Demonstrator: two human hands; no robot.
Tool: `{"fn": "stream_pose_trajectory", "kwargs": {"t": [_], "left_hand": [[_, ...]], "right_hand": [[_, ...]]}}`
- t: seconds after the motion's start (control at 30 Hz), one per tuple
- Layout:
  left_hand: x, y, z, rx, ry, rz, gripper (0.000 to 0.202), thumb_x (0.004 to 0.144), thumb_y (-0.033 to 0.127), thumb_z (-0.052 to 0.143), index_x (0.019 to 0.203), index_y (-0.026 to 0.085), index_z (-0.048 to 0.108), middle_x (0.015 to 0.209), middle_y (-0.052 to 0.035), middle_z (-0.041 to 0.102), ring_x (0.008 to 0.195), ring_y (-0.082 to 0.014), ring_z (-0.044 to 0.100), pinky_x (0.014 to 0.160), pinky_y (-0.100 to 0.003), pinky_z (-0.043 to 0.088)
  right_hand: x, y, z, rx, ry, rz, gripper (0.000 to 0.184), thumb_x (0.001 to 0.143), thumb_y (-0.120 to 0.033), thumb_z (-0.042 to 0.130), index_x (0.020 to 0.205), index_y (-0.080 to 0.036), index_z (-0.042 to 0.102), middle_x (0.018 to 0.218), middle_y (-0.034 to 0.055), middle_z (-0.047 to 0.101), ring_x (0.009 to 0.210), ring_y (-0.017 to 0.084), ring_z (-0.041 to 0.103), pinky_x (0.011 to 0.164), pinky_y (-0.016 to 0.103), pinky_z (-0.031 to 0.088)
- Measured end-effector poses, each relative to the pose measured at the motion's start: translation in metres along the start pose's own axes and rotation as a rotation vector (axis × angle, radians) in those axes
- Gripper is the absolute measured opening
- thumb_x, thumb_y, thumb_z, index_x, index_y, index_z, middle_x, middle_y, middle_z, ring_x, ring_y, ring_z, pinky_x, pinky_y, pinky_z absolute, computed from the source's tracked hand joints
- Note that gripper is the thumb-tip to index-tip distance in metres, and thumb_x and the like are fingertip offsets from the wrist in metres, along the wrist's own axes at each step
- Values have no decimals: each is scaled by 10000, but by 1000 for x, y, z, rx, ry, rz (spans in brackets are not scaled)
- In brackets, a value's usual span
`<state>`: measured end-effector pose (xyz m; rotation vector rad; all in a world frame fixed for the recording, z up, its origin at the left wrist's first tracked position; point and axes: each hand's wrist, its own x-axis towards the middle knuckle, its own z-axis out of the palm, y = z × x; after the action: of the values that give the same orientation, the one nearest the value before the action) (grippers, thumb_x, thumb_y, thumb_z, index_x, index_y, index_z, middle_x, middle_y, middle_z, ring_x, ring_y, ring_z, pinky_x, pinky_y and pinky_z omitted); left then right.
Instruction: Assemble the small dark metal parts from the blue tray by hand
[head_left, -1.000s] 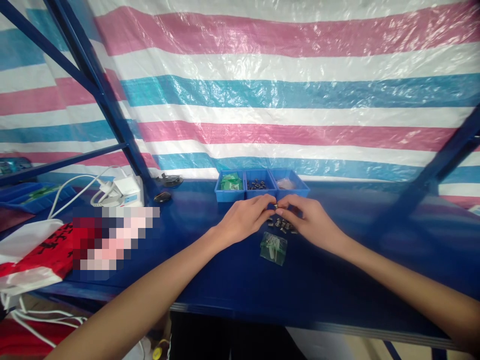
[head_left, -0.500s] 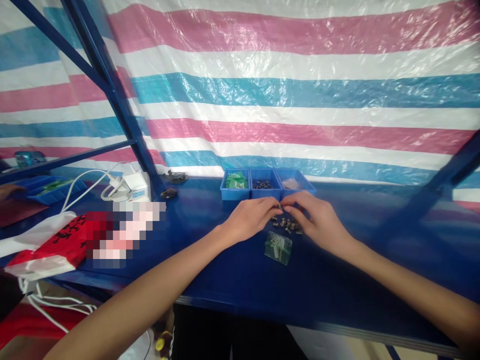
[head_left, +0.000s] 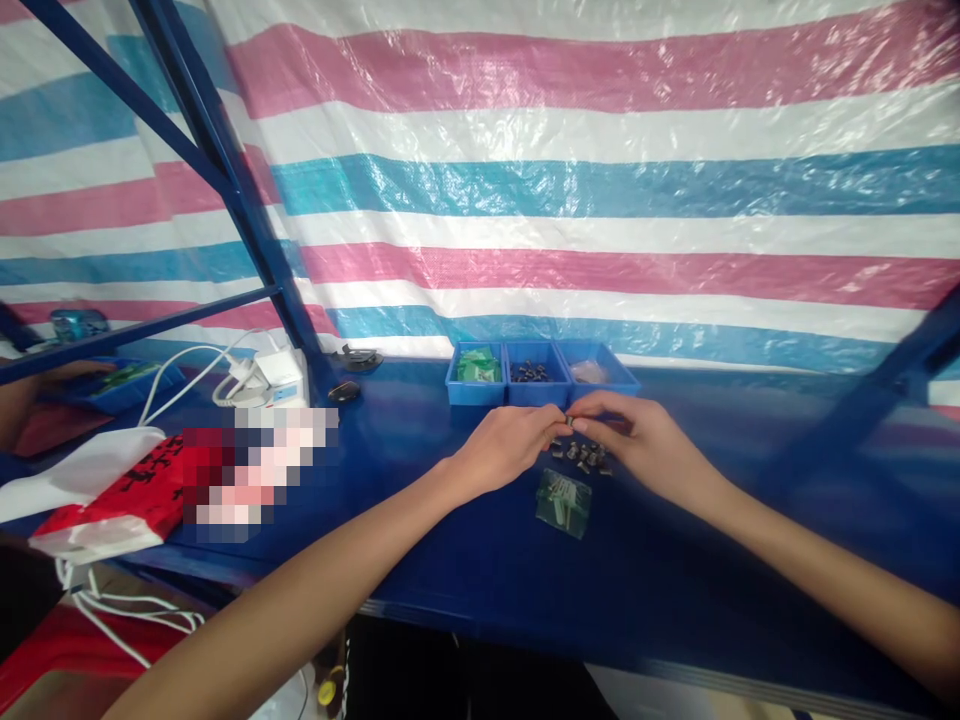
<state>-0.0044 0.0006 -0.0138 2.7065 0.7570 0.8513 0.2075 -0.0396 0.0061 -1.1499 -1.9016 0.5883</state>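
Note:
Fingertips of my left hand (head_left: 514, 445) and my right hand (head_left: 637, 435) meet over the blue table, pinched together on a small metal part (head_left: 570, 422). Its exact kind is too small to make out. Just below the fingers lies a loose group of similar small metal parts (head_left: 587, 456). Closer to me is a small clear plastic bag (head_left: 563, 503) with pale strip-like pieces inside. Behind my hands stand three blue bins: the left bin (head_left: 475, 394) has green packets, the middle bin (head_left: 537, 392) dark small metal parts, the right bin (head_left: 616, 380) a clear bag.
A computer mouse (head_left: 344, 391) and a black object (head_left: 358, 358) lie left of the bins. Further left are a white power strip (head_left: 289, 385) with cables and a red bag (head_left: 142, 490). Another person's arm (head_left: 30, 385) reaches in at far left. A blue post (head_left: 247, 220) rises there.
The view has shifted slightly, so everything sits a little lower and further right. My hands remain together at the small metal part, with the fingers slightly re-positioned.

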Motion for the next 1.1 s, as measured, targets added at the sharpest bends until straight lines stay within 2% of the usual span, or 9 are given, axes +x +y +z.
{"fn": "stream_pose_trajectory", "kwargs": {"t": [0.17,0.33,0.4,0.5,0.57,0.7,0.83,0.97,1.1], "left_hand": [[0,-3,3,56,-16,-4,215,1070,309,434,980,187,586,796,19,686,653,-117,628,572,-216,341],[1,-2,3,105,14,-83,274,1068,401,448,1019,188,614,756,21,697,659,-145,664,573,-232,369],[1,-3,-2,147,62,-131,272,1065,397,448,1144,192,607,784,8,707,688,-170,680,591,-249,401],[1,-10,-11,174,134,-169,295,1048,304,460,1306,185,540,926,-29,727,779,-193,695,673,-282,467],[1,-16,-16,177,137,-170,286,1033,263,464,1292,178,550,1016,-55,722,829,-199,695,727,-302,494],[1,-23,-21,189,44,-121,233,1022,306,485,1160,186,630,1051,-64,697,898,-218,685,780,-330,510],[1,-18,-14,63,-84,-100,292,1013,429,522,1098,194,672,945,-48,678,862,-203,669,766,-313,504],[0,-11,-3,-56,-133,-130,402,975,503,575,1209,186,652,1035,-66,662,893,-203,662,776,-314,505],[-1,-10,2,-42,-190,-136,380,965,473,597,1223,204,668,1106,-71,620,903,-197,647,772,-310,496]], "right_hand": [[10,1,-11,37,-197,70,275,896,-475,676,963,-226,772,943,56,767,859,231,697,765,353,517],[20,-5,-17,-24,-234,53,211,908,-416,647,907,-232,750,872,33,751,797,205,686,732,340,500],[32,-6,-16,-106,-200,-2,158,902,-356,644,889,-226,732,866,31,748,803,206,691,731,334,498],[62,2,-13,-331,-71,-111,103,893,-271,631,869,-209,710,826,38,739,776,212,687,714,333,483],[85,11,-10,-454,10,-170,90,890,-226,621,871,-196,703,832,52,742,793,227,691,731,342,482],[111,23,-7,-546,28,-193,150,880,-196,631,1001,-171,716,938,92,767,872,261,711,785,368,503],[90,8,-15,-549,45,-229,190,946,-316,590,950,-187,731,962,94,771,887,271,708,795,385,508],[47,-9,-31,-472,-13,-130,260,975,-404,558,986,-217,739,991,68,780,878,251,717,725,350,514],[14,0,-30,-451,-117,-55,238,986,-388,550,977,-239,735,974,41,770,794,216,701,677,336,510]]}}
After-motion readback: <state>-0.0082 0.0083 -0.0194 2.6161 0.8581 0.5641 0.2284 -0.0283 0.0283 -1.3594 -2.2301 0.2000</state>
